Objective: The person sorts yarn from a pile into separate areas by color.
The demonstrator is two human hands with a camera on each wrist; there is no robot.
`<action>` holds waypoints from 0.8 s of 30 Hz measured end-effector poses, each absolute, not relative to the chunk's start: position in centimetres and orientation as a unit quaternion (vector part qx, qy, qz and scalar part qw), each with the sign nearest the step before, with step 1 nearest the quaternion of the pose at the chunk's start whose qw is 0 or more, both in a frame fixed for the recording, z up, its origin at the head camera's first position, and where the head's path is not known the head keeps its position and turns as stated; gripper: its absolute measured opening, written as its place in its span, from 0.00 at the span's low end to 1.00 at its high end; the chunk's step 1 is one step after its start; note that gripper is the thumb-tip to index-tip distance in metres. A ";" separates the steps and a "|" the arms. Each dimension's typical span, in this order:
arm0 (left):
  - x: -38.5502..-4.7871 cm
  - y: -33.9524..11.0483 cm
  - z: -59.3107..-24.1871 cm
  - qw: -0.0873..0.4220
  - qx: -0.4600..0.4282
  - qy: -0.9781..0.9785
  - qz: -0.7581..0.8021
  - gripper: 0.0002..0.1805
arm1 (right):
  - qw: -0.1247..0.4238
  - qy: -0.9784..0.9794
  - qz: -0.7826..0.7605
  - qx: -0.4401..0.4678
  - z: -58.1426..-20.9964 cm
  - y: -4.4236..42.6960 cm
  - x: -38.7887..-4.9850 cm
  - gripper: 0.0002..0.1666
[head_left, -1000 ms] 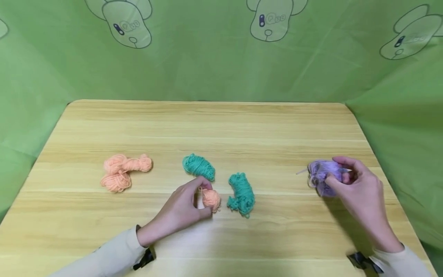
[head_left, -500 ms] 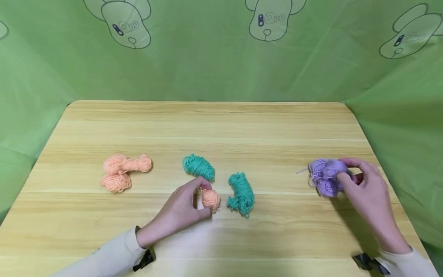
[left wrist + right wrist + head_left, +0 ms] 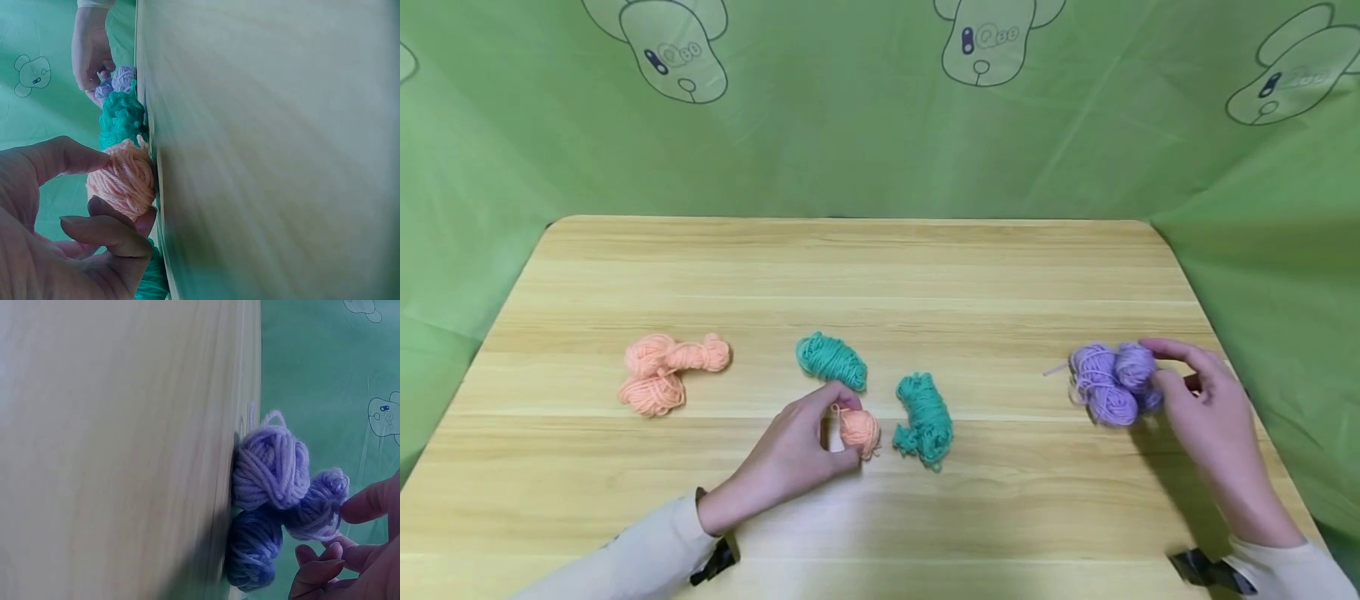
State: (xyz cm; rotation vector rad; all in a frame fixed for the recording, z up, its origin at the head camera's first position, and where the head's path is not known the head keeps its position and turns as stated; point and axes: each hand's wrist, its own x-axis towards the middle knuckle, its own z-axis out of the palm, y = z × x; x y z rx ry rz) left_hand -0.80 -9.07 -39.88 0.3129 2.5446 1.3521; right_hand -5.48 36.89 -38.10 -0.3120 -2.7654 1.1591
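Note:
In the head view, my left hand grips a small peach yarn ball on the table, thumb on the near side and fingers on the far side. The left wrist view shows the same ball between the fingertips. A green yarn bundle lies just beyond, another to the right. At the right, my right hand pinches the raised purple ball of a purple yarn cluster. In the right wrist view this ball sits higher than its neighbours, against the thumb.
Several peach yarn bundles lie together at the left of the wooden table. A green cloth with printed cartoon heads hangs behind and beside the table. A loose purple strand sticks out left of the purple cluster.
My right hand has moved a little to the right along with the upper purple ball, and more of the purple cluster shows. The left hand and its peach ball have stayed in place.

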 end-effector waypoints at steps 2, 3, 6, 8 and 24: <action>-0.8 -9.1 -39.9 0.121 0.108 0.871 0.463 0.26 | 0.057 -0.915 0.386 -0.107 -38.0 36.9 -5.4 0.24; -0.8 -9.0 -39.9 0.121 0.109 0.871 0.464 0.26 | 0.055 -0.914 0.387 -0.108 -38.0 36.8 -5.4 0.24; -0.8 -9.1 -39.8 0.120 0.111 0.870 0.464 0.26 | 0.049 -0.913 0.390 -0.108 -37.8 36.8 -5.4 0.24; -0.8 -9.1 -39.8 0.119 0.110 0.871 0.464 0.26 | 0.048 -0.912 0.393 -0.106 -37.8 36.8 -5.3 0.25; -0.8 -9.1 -39.7 0.120 0.106 0.867 0.472 0.25 | 0.054 -0.902 0.418 -0.095 -37.7 36.8 -5.5 0.24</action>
